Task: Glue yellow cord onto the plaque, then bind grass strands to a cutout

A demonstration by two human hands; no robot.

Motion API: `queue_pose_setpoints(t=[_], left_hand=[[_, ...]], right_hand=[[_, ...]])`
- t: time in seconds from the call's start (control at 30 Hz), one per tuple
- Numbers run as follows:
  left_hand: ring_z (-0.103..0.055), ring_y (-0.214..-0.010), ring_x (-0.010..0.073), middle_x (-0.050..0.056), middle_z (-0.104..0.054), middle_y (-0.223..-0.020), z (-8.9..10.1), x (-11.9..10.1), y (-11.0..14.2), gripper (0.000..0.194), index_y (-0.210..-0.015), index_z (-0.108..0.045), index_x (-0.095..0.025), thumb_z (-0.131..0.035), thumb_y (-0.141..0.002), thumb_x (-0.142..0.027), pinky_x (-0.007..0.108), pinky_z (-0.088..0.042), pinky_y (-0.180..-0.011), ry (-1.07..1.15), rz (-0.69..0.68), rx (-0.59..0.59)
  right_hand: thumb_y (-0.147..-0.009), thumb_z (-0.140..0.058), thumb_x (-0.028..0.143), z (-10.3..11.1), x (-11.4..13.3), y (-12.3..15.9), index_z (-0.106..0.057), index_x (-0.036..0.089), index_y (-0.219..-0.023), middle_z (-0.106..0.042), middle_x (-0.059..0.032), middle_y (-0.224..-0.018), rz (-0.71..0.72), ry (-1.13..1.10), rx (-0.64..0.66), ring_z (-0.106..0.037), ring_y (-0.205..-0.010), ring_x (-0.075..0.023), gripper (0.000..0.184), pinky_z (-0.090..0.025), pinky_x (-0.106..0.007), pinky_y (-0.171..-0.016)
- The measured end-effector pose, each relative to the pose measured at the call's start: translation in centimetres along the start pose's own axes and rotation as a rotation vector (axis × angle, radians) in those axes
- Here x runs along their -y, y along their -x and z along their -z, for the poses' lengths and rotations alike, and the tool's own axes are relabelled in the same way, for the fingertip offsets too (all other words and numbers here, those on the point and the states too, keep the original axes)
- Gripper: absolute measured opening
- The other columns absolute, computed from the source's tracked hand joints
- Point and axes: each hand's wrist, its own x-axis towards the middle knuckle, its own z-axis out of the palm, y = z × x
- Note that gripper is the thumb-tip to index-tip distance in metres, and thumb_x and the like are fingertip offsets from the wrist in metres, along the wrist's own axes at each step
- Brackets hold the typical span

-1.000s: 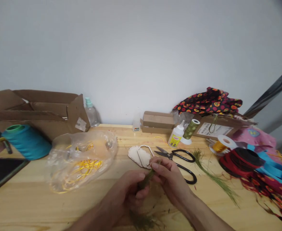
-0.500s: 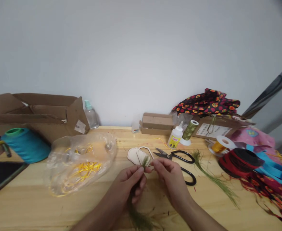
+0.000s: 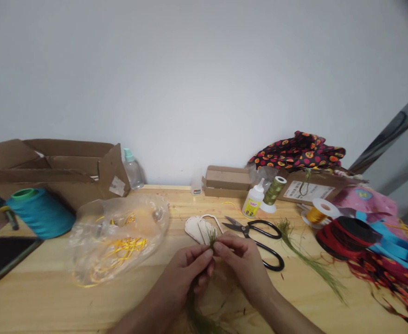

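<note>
Both my hands meet over the wooden table (image 3: 44, 297), near its front middle. My left hand (image 3: 190, 271) is closed round a bundle of thin green fibres (image 3: 199, 311); the bundle's tip sticks up above my thumb and its loose end trails down toward me. My right hand (image 3: 240, 260) pinches the top of the same green bundle with thumb and forefinger, touching my left fingertips. Just beyond my hands lie pale flat cut-out shapes (image 3: 199, 228). Black scissors (image 3: 259, 234) lie to the right of them.
A clear plastic bag of yellow cord (image 3: 115, 236) lies left. A teal thread cone (image 3: 40, 211), open cardboard box (image 3: 51, 167) and dark tablet (image 3: 2, 255) are far left. Glue bottle (image 3: 253, 200), olive spool (image 3: 273, 191), gold spool (image 3: 317, 211), more green fibres (image 3: 308, 260) and patterned fabrics (image 3: 299, 150) crowd the right.
My left hand raised the green bundle upright. My right hand let go briefly, then closed in to pinch the bundle's top again. The view tilted slightly.
</note>
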Motion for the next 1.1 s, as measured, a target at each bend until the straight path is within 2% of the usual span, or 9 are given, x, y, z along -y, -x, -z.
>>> queue_pose_setpoints(t=[0.13, 0.3, 0.37, 0.5, 0.63, 0.73, 0.8, 0.9, 1.1], left_hand=[[-0.017, -0.032, 0.0001, -0.009, -0.032, -0.042, -0.2, -0.4, 0.1, 0.032, -0.057, -0.048, -0.014, -0.062, -0.066, -0.042, 0.017, -0.007, -0.033, 0.045, 0.058, -0.021], [-0.020, -0.031, 0.0000, -0.009, -0.036, -0.044, -0.2, -0.7, 0.4, 0.032, -0.071, -0.055, -0.013, -0.063, -0.063, -0.043, 0.017, -0.008, -0.032, 0.058, 0.076, -0.051], [-0.020, -0.031, 0.0005, -0.010, -0.035, -0.043, -0.2, -0.7, 0.4, 0.032, -0.074, -0.055, -0.014, -0.062, -0.065, -0.043, 0.017, -0.008, -0.032, 0.042, 0.078, -0.063], [-0.020, -0.032, 0.0011, -0.010, -0.033, -0.043, -0.2, -0.8, 0.4, 0.035, -0.078, -0.056, -0.013, -0.060, -0.065, -0.045, 0.017, -0.009, -0.033, -0.015, 0.069, -0.105], [-0.022, -0.032, 0.0016, -0.011, -0.032, -0.042, -0.3, -1.0, 0.3, 0.038, -0.076, -0.055, -0.013, -0.059, -0.064, -0.049, 0.017, -0.011, -0.033, -0.078, 0.021, -0.125], [-0.021, -0.032, 0.0015, -0.010, -0.032, -0.042, -0.4, -1.2, 0.3, 0.035, -0.062, -0.050, -0.015, -0.058, -0.066, -0.048, 0.017, -0.011, -0.034, -0.114, 0.000, -0.140], [-0.020, -0.032, 0.0015, -0.010, -0.030, -0.040, -0.5, -1.2, 0.3, 0.038, -0.054, -0.043, -0.016, -0.057, -0.066, -0.049, 0.018, -0.010, -0.033, -0.123, 0.011, -0.134], [-0.020, -0.032, 0.0018, -0.010, -0.028, -0.039, -0.6, -1.1, 0.4, 0.041, -0.051, -0.039, -0.017, -0.056, -0.066, -0.050, 0.018, -0.011, -0.033, -0.146, 0.023, -0.123], [-0.022, -0.034, 0.0021, -0.009, -0.032, -0.042, -0.4, -0.7, 0.4, 0.038, -0.054, -0.040, -0.017, -0.053, -0.070, -0.048, 0.017, -0.012, -0.033, -0.183, -0.009, -0.094]], right_hand=[[-0.070, -0.060, 0.034, 0.0, 0.1, -0.1, -0.066, 0.017, -0.059, -0.053, 0.0011, -0.060, -0.030, -0.047, -0.004, -0.048, -0.060, -0.0124, 0.021, -0.038, -0.024, -0.057], [-0.074, -0.052, 0.043, 0.1, 0.1, -0.1, -0.065, 0.017, -0.057, -0.049, 0.0018, -0.050, -0.026, -0.020, -0.186, -0.045, -0.052, -0.0116, 0.033, -0.037, -0.024, -0.053], [-0.074, -0.053, 0.042, 0.3, 0.0, -0.2, -0.064, 0.017, -0.058, -0.051, 0.0009, -0.054, 0.014, 0.013, -0.248, -0.046, -0.056, -0.0127, 0.032, -0.038, -0.025, -0.055], [-0.069, -0.060, 0.034, 0.7, -0.3, -0.4, -0.065, 0.018, -0.065, -0.054, -0.0004, -0.064, 0.125, 0.024, -0.331, -0.048, -0.064, -0.0142, 0.017, -0.039, -0.025, -0.059], [-0.070, -0.060, 0.032, 0.5, -0.1, -0.2, -0.065, 0.018, -0.067, -0.054, -0.0012, -0.066, 0.137, 0.036, -0.229, -0.048, -0.065, -0.0142, 0.016, -0.039, -0.025, -0.059], [-0.069, -0.061, 0.031, 0.2, 0.1, 0.1, -0.066, 0.018, -0.067, -0.051, -0.0007, -0.065, 0.130, 0.085, -0.145, -0.044, -0.058, -0.0119, 0.015, -0.035, -0.024, -0.052], [-0.066, -0.063, 0.030, 0.0, 0.0, 0.2, -0.067, 0.018, -0.069, -0.047, 0.0005, -0.065, 0.111, 0.101, -0.142, -0.038, -0.051, -0.0091, 0.013, -0.030, -0.023, -0.046], [-0.062, -0.066, 0.027, -0.1, -0.1, 0.1, -0.066, 0.018, -0.069, -0.044, 0.0020, -0.065, 0.104, 0.113, -0.157, -0.031, -0.046, -0.0067, 0.012, -0.025, -0.022, -0.042], [-0.061, -0.066, 0.022, -0.2, 0.0, 0.0, -0.066, 0.018, -0.061, -0.047, 0.0019, -0.061, 0.122, 0.123, -0.155, -0.033, -0.047, -0.0075, 0.005, -0.025, -0.022, -0.043]])
